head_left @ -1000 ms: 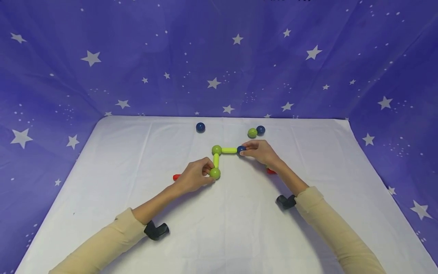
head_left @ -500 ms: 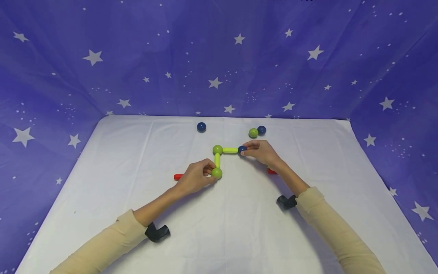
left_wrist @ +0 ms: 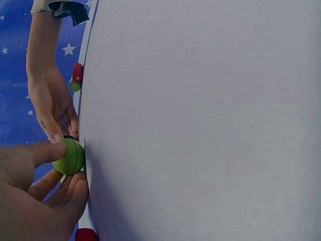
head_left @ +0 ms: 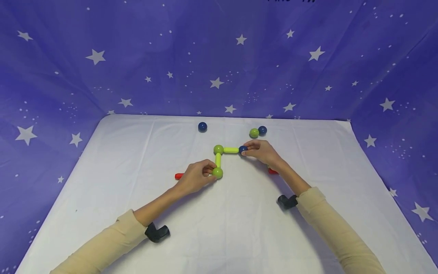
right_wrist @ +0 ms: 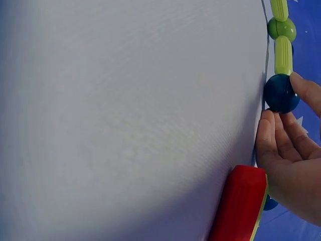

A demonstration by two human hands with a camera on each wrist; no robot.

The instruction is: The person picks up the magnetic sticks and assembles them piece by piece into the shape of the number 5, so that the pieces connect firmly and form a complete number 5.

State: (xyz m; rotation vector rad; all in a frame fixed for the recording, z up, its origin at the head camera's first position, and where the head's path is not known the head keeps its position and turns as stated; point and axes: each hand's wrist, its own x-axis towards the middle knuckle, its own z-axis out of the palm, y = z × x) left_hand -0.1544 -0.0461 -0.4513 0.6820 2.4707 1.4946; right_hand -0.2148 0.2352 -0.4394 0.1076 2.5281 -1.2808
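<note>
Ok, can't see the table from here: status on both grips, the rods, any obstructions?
Left grip pinching nearer green ball; right grip pinching blue ball. Yellow-green rods join both via corner green ball. Nothing visibly in the way.

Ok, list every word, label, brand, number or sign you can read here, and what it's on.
Readable text: none.
Black lettering, apparently on the backdrop: cut off by the head view's top edge, too little showing to read.
Balls and sticks: no lettering that I can make out.
</note>
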